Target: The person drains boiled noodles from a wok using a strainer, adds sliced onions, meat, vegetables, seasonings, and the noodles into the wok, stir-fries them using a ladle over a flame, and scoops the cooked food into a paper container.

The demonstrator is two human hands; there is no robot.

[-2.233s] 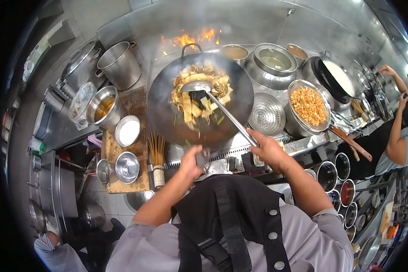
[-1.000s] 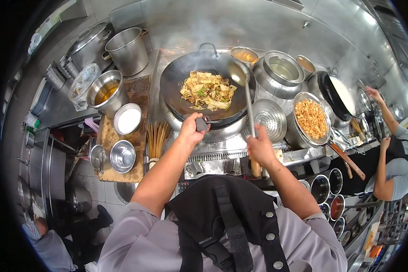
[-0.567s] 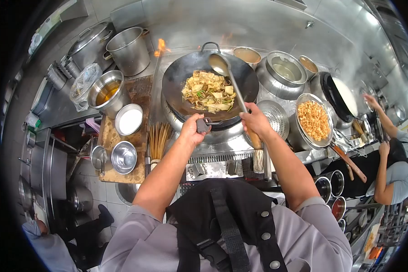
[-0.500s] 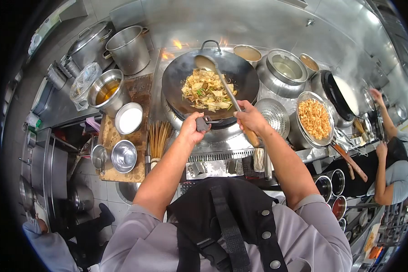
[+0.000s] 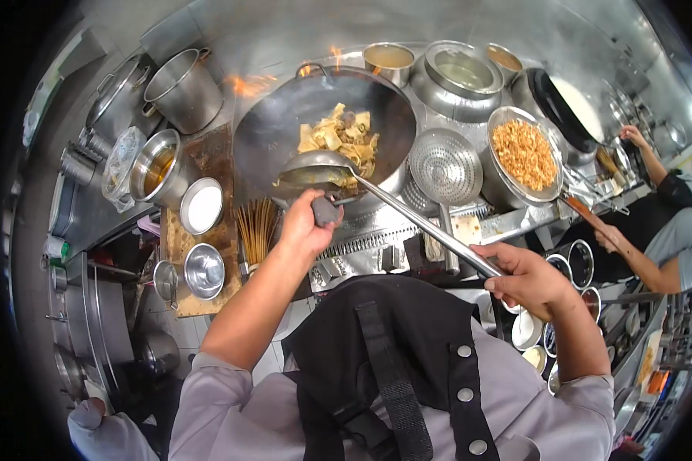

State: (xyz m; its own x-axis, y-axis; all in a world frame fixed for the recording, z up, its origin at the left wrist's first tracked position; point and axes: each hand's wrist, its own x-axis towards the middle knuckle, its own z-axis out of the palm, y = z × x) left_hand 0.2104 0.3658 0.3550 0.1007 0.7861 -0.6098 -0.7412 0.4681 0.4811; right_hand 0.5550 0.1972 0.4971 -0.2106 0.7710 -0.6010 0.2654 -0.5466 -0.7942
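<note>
On the steel cooking worktop (image 5: 511, 227), straight ahead of the wearer: 1 large dark wok (image 5: 265, 127), flames (image 5: 250, 84) at its far left. Judged heavy, stiff and hot; best held by its near handle, through padding. Next in size, 1 long metal ladle (image 5: 421, 218), slanting from the wok's near side out to the right. Looks rigid, easily managed by the far shaft; bowl-end likely slick. Then the food (image 5: 346, 138), a loose heap of pale-yellow pieces inside the wok just beyond the ladle bowl; soft, probably oily, apt to tear.

Hands: 2, both occupied. Right hand (image 5: 524, 278) wrapped around the ladle's shaft, well outside the rim, elbow bent. Left hand (image 5: 307, 223), arm reaching forward, closed about a dark-grey pad (image 5: 327, 213) at the wok's near handle. Whether fingers touch bare metal, cannot tell.
</note>
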